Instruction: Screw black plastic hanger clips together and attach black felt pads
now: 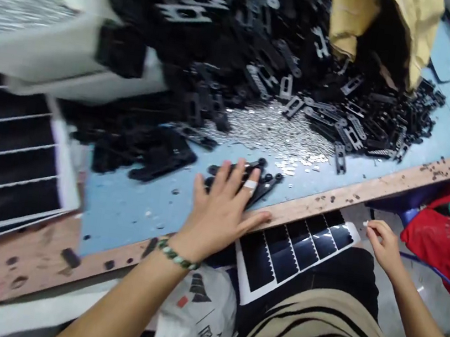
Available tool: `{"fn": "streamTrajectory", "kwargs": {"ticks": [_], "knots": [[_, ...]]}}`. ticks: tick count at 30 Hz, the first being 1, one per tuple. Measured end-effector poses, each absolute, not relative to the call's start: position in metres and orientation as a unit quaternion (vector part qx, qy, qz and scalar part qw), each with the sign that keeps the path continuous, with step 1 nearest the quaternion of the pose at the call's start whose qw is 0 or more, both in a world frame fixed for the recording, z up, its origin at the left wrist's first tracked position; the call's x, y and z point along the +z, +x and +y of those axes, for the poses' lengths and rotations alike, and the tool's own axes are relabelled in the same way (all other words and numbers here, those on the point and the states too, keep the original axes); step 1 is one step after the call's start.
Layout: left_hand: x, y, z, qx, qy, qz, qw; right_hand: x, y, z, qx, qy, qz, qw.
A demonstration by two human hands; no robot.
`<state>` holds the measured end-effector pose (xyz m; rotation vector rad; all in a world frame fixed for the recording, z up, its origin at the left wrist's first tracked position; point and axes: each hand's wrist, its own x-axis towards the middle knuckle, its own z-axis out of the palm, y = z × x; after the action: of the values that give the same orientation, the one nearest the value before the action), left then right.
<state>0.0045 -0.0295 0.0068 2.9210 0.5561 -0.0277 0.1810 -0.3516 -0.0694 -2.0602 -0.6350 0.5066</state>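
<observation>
My left hand (219, 212) lies spread over a few slim black parts (266, 185) near the front edge of the blue tabletop. A white band wraps one of its fingers, and the fingers partly hide the parts. Off the table's edge to the right, my right hand (383, 246) is closed, with a tiny white bit (365, 224) showing at its fingertips; what it is I cannot tell. Beyond my left hand are a scatter of small silvery metal pieces (272, 133) and a large heap of black and grey slotted parts (221, 73).
A white sheet with black panels (292, 250) rests over my lap. At the left stand a pale bin of silvery pieces (28, 46) and another black-panelled sheet (5, 154). A wooden strip (330, 197) edges the table. Red cloth (440, 243) and a yellow bag (350, 19) are at the right.
</observation>
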Motion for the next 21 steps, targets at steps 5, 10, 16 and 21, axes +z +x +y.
{"fn": "streamTrajectory", "kwargs": {"ticks": [5,10,16,21], "knots": [[0.028,0.010,-0.072,0.054,0.981,0.069,0.173,-0.156,0.194,-0.380,0.293,-0.841,0.031,0.454],[0.002,0.018,-0.132,-0.095,0.958,-0.057,0.264,-0.211,0.190,-0.382,0.387,-0.796,0.107,0.452],[-0.048,0.057,-0.182,-0.143,0.961,-0.069,0.228,-0.233,0.185,-0.369,0.478,-0.700,0.118,0.517],[-0.080,0.083,-0.208,-0.163,0.970,-0.014,0.182,-0.236,0.201,-0.357,0.495,-0.640,0.119,0.575]]}}
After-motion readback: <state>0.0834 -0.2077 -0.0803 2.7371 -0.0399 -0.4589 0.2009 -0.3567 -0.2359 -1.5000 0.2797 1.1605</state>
